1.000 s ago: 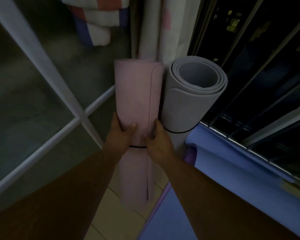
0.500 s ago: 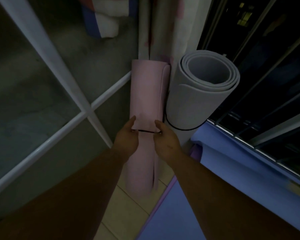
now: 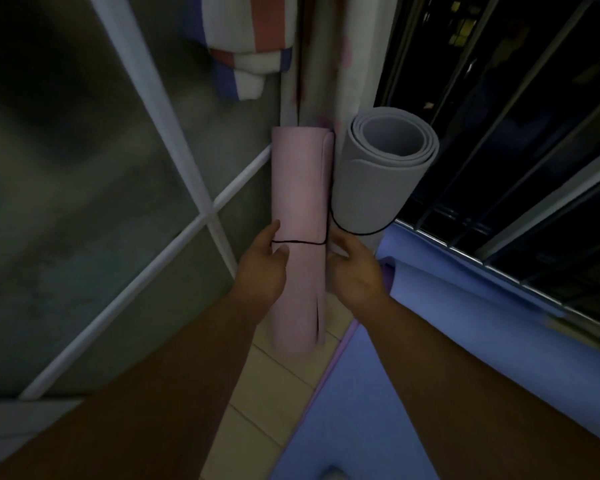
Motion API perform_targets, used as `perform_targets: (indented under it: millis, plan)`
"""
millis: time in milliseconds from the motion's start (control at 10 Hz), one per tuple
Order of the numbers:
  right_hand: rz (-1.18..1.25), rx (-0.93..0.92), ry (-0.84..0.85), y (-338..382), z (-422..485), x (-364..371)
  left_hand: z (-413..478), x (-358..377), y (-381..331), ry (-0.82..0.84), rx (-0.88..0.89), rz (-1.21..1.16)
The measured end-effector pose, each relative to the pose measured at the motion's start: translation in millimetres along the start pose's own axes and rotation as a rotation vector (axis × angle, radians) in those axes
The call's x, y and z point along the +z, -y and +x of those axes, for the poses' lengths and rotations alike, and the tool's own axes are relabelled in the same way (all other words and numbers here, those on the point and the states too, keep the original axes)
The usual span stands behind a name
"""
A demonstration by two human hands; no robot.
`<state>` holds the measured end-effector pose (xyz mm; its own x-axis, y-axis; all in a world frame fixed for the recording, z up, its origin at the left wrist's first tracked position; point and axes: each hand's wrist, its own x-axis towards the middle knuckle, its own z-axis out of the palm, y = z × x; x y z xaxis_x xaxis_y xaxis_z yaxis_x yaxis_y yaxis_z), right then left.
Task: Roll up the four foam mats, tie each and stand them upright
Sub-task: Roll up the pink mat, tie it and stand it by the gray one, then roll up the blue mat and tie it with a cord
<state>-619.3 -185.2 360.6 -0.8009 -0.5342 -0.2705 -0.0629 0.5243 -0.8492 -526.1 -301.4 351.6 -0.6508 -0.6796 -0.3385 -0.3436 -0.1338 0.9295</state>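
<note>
- Tension is needed on the thin black cord [image 3: 298,242] round the pink rolled foam mat [image 3: 298,188], which is cupped by the left hand [image 3: 262,268];
- right hand [image 3: 355,268] is curled beside it; its grip cannot be told.

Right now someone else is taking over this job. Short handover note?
Left hand: grips the pink mat at its black tie.
Right hand: fingers at the tie's other end; can't tell if they pinch it.
Pink mat is rolled and upright, next to the grey mat, which is rolled, tied and upright.
Done: two rolls standing.
Left: check the pink knot. Then roll, tie and stand the blue mat lying on the floor and the second blue mat beside it.
</note>
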Motion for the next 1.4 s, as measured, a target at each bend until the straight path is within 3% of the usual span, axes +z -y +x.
perform_targets:
  millis: [400,600,800,1100,1400]
  plan:
    - [0.228,-0.001,-0.254,74,-243,33,-214,-110,-32,0.102,0.158,-0.018]
    - [0.230,-0.024,-0.308,73,-319,46,-269,-130,-17,0.135,0.256,0.020]
    - [0.145,0.022,-0.353,31,-388,23,-328,-98,22,0.202,0.197,-0.002]
    - [0.264,0.135,-0.453,-60,-446,-16,-394,-21,44,0.237,0.157,0.044]
    - [0.205,0.121,-0.414,-194,-493,-40,-448,68,152,0.233,0.167,0.072]
